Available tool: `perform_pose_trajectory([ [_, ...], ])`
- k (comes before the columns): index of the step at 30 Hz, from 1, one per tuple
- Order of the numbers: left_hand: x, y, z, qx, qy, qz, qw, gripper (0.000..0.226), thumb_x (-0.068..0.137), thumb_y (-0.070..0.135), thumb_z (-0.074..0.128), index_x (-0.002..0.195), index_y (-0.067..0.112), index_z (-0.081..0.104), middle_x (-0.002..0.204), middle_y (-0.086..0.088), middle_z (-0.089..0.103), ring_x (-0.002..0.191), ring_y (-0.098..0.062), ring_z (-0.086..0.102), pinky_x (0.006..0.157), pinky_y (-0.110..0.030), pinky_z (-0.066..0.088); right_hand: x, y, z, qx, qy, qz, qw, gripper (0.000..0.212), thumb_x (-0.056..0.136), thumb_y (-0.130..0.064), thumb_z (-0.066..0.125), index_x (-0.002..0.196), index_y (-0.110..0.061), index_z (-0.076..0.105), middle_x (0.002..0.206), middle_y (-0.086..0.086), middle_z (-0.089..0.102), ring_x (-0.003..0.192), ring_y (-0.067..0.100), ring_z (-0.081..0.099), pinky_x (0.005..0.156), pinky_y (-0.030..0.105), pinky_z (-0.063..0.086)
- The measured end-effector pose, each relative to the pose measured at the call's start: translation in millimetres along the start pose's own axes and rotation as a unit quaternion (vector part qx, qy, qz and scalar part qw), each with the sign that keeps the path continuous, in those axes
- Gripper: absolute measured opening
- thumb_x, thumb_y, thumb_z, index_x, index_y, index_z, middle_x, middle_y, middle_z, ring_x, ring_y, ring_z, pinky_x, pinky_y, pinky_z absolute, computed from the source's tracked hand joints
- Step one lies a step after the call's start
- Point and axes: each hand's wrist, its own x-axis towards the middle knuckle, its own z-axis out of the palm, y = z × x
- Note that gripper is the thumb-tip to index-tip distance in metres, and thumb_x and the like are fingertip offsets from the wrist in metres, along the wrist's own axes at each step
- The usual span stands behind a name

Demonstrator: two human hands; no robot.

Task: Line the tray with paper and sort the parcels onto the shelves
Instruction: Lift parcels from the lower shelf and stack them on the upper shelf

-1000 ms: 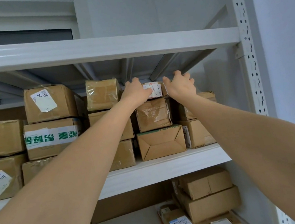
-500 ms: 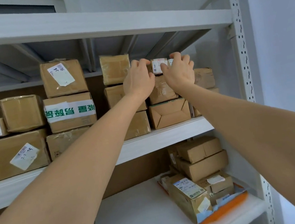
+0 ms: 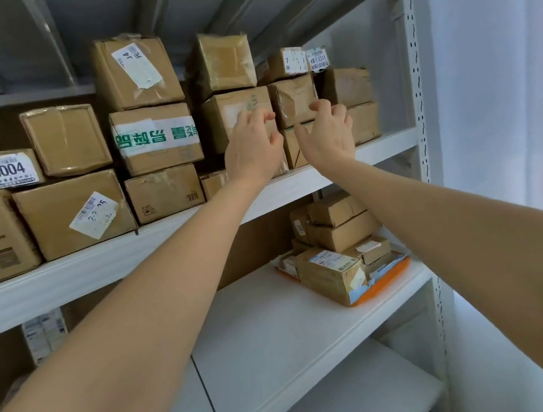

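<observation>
both hands were raised side by side in front of the parcels stacked on the upper shelf (image 3: 99,261). the left hand (image 3: 252,146) had its fingers loosely curled, with a gap to the thumb, and held nothing. the right hand (image 3: 326,134), just beside it, was the same: loose and empty (whether any fingertip touched the cardboard behind could not be told).

behind and between the two hands sat a crumpled box (image 3: 293,100). above them, on top of that box, lay a small labelled parcel (image 3: 285,63), with another white label (image 3: 317,59) just to its right, above the right hand.

to the left of the left hand stood a box with green printed tape (image 3: 156,139), and well beyond it a box marked 3004 (image 3: 2,170).

below the right hand and forearm, on the lower shelf (image 3: 278,325), lay the orange tray (image 3: 391,275). pale paper (image 3: 359,292) showed along its near edge, and several parcels lay in it, the largest (image 3: 329,274) at the front. more parcels (image 3: 341,228) were piled behind the tray, against the back of the shelf.
</observation>
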Motion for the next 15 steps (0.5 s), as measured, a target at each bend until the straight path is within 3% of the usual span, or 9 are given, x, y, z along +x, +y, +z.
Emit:
perform_pose_trajectory([
  [10, -73, -14, -11, -0.007, -0.068, -0.027, 0.997, 0.029, 0.094, 0.016, 0.051, 0.123, 0.015, 0.055, 0.126, -0.003, 0.052, 0.107, -0.017, 0.056, 0.085, -0.028, 0.047, -72, 0, 3, -0.021, -0.042, 0.001, 0.999, 0.032, 0.098, -0.03, 0.051, 0.128, -0.017, 0.047, 0.136, 0.008, 0.043, 0.126, 0.025, 0.039, 0.095, 0.032, 0.038],
  [15, -121, -24, -19, 0.008, -0.125, -0.069, 0.99, 0.027, 0.095, 0.016, 0.051, 0.121, 0.018, 0.057, 0.126, -0.001, 0.052, 0.105, -0.015, 0.057, 0.086, -0.024, 0.048, -109, 6, 8, -0.043, -0.114, 0.017, 0.992, 0.03, 0.098, -0.029, 0.052, 0.126, -0.019, 0.05, 0.134, 0.01, 0.042, 0.125, 0.027, 0.039, 0.095, 0.034, 0.041],
])
